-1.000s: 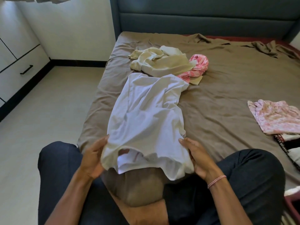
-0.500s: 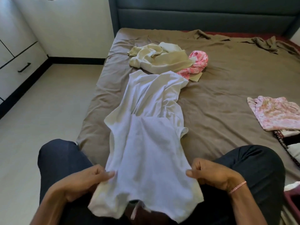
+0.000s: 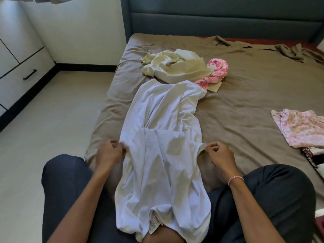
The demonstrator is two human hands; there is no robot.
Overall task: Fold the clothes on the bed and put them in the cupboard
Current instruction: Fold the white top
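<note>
A white shirt [image 3: 163,137] lies lengthwise from the middle of the brown bed [image 3: 245,106] down over my lap, its label showing at the near end. My left hand [image 3: 109,152] pinches the shirt's left edge at the bed's near corner. On the opposite edge, my right hand [image 3: 219,152] pinches the cloth with curled fingers. A cream garment [image 3: 175,67] and a pink patterned one [image 3: 216,71] lie crumpled beyond the shirt. A folded pale pink floral piece [image 3: 301,127] rests at the right.
White cupboard drawers [image 3: 21,79] with a black handle line the left wall across a strip of pale floor [image 3: 52,111]. The grey headboard [image 3: 219,18] closes the far end. A dark patterned item [image 3: 313,158] sits at the right edge.
The shirt was pulled towards me and now drapes over my lap. Both hands then moved up from its near end to pinch its side edges at mid-length.
</note>
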